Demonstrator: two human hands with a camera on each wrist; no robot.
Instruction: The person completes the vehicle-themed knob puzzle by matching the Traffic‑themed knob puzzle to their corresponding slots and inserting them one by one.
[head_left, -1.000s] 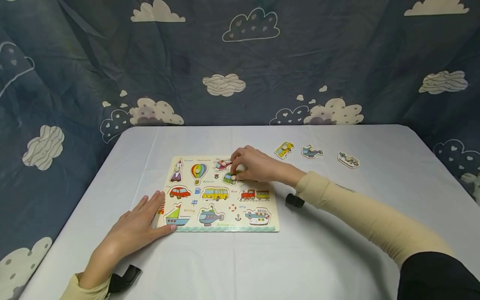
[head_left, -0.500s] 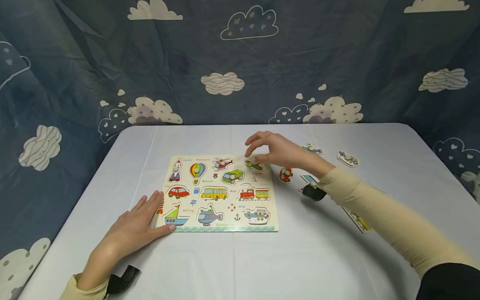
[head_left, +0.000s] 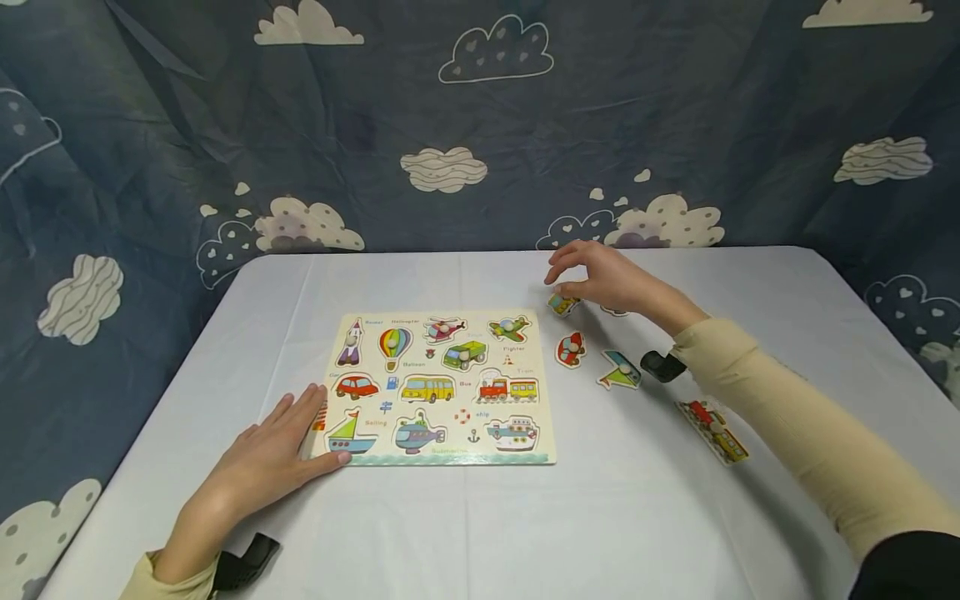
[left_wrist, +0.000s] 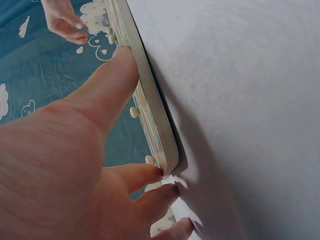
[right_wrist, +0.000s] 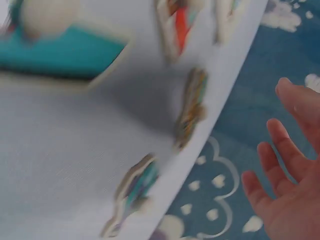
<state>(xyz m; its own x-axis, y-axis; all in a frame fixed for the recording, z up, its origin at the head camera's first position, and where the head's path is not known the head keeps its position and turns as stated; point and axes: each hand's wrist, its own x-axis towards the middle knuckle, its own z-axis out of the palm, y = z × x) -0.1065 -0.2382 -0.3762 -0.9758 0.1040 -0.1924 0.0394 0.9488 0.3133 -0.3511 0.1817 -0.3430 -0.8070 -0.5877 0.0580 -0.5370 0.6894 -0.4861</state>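
My left hand [head_left: 262, 454] rests on the left edge of a wooden vehicle puzzle board [head_left: 457, 454], thumb on top and fingers along its side. The left wrist view shows the thumb [left_wrist: 122, 65] lying over the board's edge. My right hand [head_left: 611, 279] is over the far right of the table, fingers loosely bent, right at the yellow bus piece [head_left: 562, 305]. In the right wrist view its fingers are spread and hold nothing, apart from the bus piece [right_wrist: 191, 110]. The green truck piece [head_left: 465, 356] sits in the board beside the fighter plane piece [head_left: 510, 328].
Right of the board lie a red car piece [head_left: 571, 350], a sailboat piece [head_left: 620, 370] and a train piece [head_left: 712, 432]. A submarine piece [right_wrist: 137, 187] lies near the table's far edge. A patterned cloth [head_left: 480, 125] hangs behind the table.
My right hand has let go of the green truck piece in the board, then moved right and away to the bus piece. The left hand has stayed on the board.
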